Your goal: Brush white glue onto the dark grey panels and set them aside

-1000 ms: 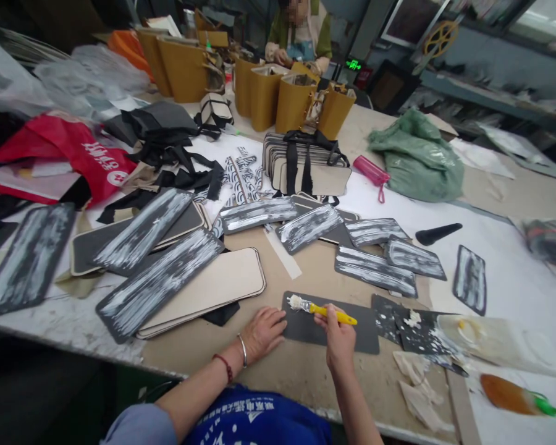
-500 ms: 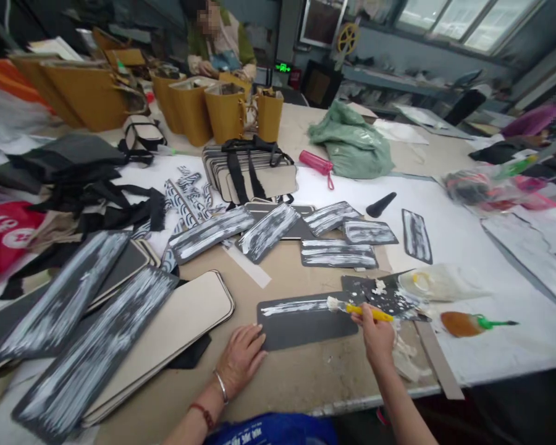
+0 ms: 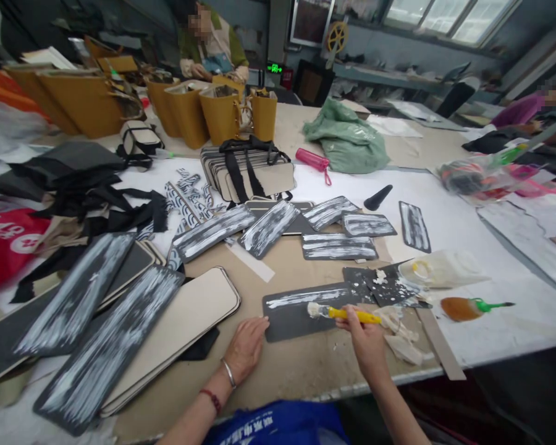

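Note:
My right hand (image 3: 365,339) is closed round the yellow handle of a brush (image 3: 347,314). Its white-coated bristles are over the middle of a dark grey rectangular panel (image 3: 296,327) lying on the brown board. A white streak of paste or glue runs along the panel's far edge; the near part is bare grey. My left hand (image 3: 246,347) rests at the panel's left end, fingers stretched flat and fingertips at its edge. Right of the panel, a dark scrap (image 3: 375,290) carries white blobs, beside a translucent container (image 3: 438,270) lying on its side.
Several white-streaked panels (image 3: 338,247) lie beyond; two long ones (image 3: 111,346) lean over beige boards (image 3: 189,309) at left. An amber bottle with a green spout (image 3: 461,308) lies at right. Farther back are strapped boards (image 3: 259,176), mustard bags (image 3: 220,114) and a co-worker (image 3: 213,49).
The brush has moved left and nearer to me, off the streak's right end. My left hand has shifted slightly at the panel's left edge. The whole view has shifted a little.

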Demonstrator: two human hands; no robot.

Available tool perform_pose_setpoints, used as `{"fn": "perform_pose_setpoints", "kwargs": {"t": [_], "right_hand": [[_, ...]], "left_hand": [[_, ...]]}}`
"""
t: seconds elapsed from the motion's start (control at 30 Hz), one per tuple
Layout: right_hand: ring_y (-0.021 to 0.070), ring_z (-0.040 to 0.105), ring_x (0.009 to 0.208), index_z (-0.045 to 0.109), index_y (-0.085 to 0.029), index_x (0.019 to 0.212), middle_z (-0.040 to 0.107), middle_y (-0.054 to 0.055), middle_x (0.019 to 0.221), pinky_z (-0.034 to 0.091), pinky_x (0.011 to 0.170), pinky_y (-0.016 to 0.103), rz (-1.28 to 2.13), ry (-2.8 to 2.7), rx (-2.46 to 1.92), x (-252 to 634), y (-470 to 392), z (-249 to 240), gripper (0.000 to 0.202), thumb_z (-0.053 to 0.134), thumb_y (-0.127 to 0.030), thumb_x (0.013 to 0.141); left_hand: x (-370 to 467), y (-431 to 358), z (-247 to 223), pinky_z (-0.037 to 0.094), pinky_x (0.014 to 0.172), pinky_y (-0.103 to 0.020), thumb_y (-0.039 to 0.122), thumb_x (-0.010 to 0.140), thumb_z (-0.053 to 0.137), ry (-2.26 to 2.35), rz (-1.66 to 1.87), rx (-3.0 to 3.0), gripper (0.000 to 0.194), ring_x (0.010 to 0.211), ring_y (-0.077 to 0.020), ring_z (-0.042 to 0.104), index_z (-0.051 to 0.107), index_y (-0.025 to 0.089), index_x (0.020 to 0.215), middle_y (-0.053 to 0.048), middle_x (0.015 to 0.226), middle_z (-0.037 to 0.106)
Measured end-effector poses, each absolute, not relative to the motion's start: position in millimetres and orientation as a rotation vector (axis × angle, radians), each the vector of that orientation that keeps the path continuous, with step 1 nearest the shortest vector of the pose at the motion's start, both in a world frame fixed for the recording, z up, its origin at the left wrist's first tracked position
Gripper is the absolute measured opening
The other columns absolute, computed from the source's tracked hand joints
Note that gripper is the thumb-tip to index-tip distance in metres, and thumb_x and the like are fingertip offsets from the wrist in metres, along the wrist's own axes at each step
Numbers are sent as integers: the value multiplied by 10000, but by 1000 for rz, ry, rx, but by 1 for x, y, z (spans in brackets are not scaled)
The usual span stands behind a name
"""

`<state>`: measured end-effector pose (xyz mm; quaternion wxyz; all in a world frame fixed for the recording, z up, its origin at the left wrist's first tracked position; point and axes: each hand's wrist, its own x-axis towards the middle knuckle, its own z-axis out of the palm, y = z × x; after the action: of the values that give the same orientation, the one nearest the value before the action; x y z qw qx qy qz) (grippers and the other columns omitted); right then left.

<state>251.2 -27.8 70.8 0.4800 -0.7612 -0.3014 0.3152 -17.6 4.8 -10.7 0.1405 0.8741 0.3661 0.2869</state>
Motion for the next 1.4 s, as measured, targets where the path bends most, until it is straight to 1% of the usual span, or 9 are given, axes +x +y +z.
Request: {"fn": "perform_pose_setpoints", "kwargs": {"t": [0.13, 0.3, 0.37, 0.53, 0.67, 0.77, 0.9, 1.13, 1.4], "right_hand": [[212, 626, 595, 592, -169, 807, 649, 52, 696, 541, 592, 337, 946, -754, -1778, 199, -37, 66, 447, 584, -596, 676], [198, 620, 578, 595, -167, 797, 643, 46, 703, 539, 573, 322, 1029, -759, -1747, 172, -41, 50, 420, 572, -576, 702], [201, 624, 590, 589, -162, 806, 645, 52, 713, 538, 583, 322, 1020, -757, -1764, 175, -42, 44, 430, 563, -579, 707], [217, 628, 599, 583, -151, 839, 655, 70, 702, 531, 616, 343, 848, -766, -1886, 220, -47, 41, 464, 540, -595, 710], [241, 632, 609, 599, -145, 825, 655, 79, 651, 515, 645, 364, 616, -725, -2031, 282, -52, 44, 503, 528, -623, 685], [271, 639, 679, 614, -147, 810, 651, 80, 615, 492, 701, 388, 479, -708, -2189, 323, -56, 48, 529, 497, -646, 678], [285, 639, 707, 613, -154, 833, 646, 70, 589, 477, 720, 400, 387, -761, -2258, 339, -60, 60, 556, 468, -669, 681], [228, 629, 619, 589, -155, 862, 656, 81, 714, 509, 650, 363, 588, -962, -1945, 252, -44, 78, 453, 526, -584, 729], [208, 621, 601, 577, -150, 834, 641, 56, 694, 529, 584, 329, 999, -820, -1673, 163, 7, 51, 430, 548, -563, 719]], "left_hand": [[-20, 5, -18, 465, 876, -385, -23, 691, 351, 1050, 797, 2438, 423, 1032, -173, 538, 521, 152, 1036, -95, 1081, 614], [-21, 3, -16, 454, 898, -395, -14, 720, 358, 1026, 811, 2424, 376, 1068, -178, 519, 531, 142, 1015, -107, 1102, 604], [-21, 2, -14, 452, 900, -404, 33, 748, 395, 1031, 806, 2434, 317, 1067, -189, 521, 537, 142, 1010, -115, 1105, 600], [-19, 0, -12, 453, 897, -415, 201, 788, 513, 1070, 787, 2480, 196, 1048, -215, 532, 559, 154, 973, -123, 1107, 594], [-18, 0, -15, 455, 893, -410, 204, 797, 512, 1087, 771, 2524, 174, 1049, -218, 536, 567, 154, 955, -120, 1102, 598], [-18, 0, -15, 456, 894, -410, 208, 802, 509, 1092, 763, 2541, 176, 1045, -217, 539, 566, 156, 961, -116, 1099, 600], [-16, -1, -13, 460, 889, -411, 204, 813, 493, 1101, 773, 2559, 175, 1037, -214, 540, 566, 155, 965, -114, 1092, 603], [-12, -6, -14, 467, 872, -416, 216, 828, 465, 1185, 798, 2549, 196, 985, -215, 543, 584, 150, 970, -117, 1019, 610], [-12, -7, -14, 476, 858, -416, 229, 836, 458, 1186, 800, 2528, 205, 957, -211, 545, 574, 142, 981, -114, 1000, 613]]}}
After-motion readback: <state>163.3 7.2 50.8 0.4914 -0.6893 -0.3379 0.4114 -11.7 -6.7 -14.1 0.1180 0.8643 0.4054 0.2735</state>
